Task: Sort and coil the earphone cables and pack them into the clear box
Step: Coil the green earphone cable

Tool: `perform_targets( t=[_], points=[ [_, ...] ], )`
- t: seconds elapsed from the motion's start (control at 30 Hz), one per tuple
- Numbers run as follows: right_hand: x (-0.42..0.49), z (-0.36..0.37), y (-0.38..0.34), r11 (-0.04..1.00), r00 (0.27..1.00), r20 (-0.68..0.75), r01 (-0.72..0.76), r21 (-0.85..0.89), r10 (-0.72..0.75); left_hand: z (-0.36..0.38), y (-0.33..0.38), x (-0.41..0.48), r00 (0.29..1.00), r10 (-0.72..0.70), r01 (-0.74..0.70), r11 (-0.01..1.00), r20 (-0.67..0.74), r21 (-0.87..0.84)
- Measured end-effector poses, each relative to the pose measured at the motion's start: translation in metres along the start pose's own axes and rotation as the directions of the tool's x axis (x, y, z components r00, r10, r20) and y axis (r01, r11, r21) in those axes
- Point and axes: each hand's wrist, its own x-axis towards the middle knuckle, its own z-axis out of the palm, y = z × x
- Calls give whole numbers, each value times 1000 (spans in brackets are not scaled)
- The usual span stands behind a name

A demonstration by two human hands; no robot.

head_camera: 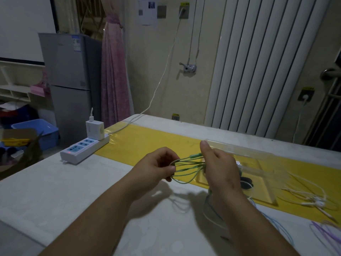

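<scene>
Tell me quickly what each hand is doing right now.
Left hand: closed on the green cable loops.
Right hand: holds the loops' other end, thumb up.

One wide-angle camera on the person's head looks forward and down across the pale table (55,196) with its yellow strip. The left hand (158,167) and right hand (219,169), holding a thin green earphone cable (184,164), sit close beneath it.

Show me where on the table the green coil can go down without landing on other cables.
Bare: the white tabletop between the power strip and the left hand, and the yellow strip beyond that hand. Crowded: the right side by the clear box, where white earphones, blue cable and purple cable lie.
</scene>
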Motion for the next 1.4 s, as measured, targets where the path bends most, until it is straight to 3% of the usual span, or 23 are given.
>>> perform_targets(
  t=[0.17, 0.5, 0.7, 0.87, 1.0, 1.2, 1.33, 1.4],
  points=[
    [1, -1, 1, 999, 997, -70, 28, -24, -30, -1, 0, -1, 999, -33, 33, 999, 23, 6],
    [-1, -2, -2, 988, 972, -180, 141, -59, -149, 5, 5, -6, 993, -102, 111, 980, 65, -166],
    [-2, -8, -8, 987, 995, -1, 97, -128, -98, 1, 5, -5, 994, -113, 110, 976, -8, -186],
    [3, -7, -2, 967, 979, 197, 103, -231, -57, -5, -2, 3, 968, -81, 44, 987, -237, -157],
    [-8, 4, -2, 912, 922, 387, 170, -374, -13, -13, -8, 7, 925, -70, 37, 995, -372, -97],
    [-24, 20, -1, 793, 820, 556, 246, -558, 137, -11, -16, 8, 924, -119, 152, 986, -364, 65],
    [-28, 22, 5, 690, 817, 544, 281, -667, 193, -6, -21, 9, 934, -143, 215, 957, -328, 195],
    [-32, 23, 5, 647, 816, 549, 323, -690, 178, -4, -24, 10, 951, -83, 188, 920, -297, 344]
  ],
)
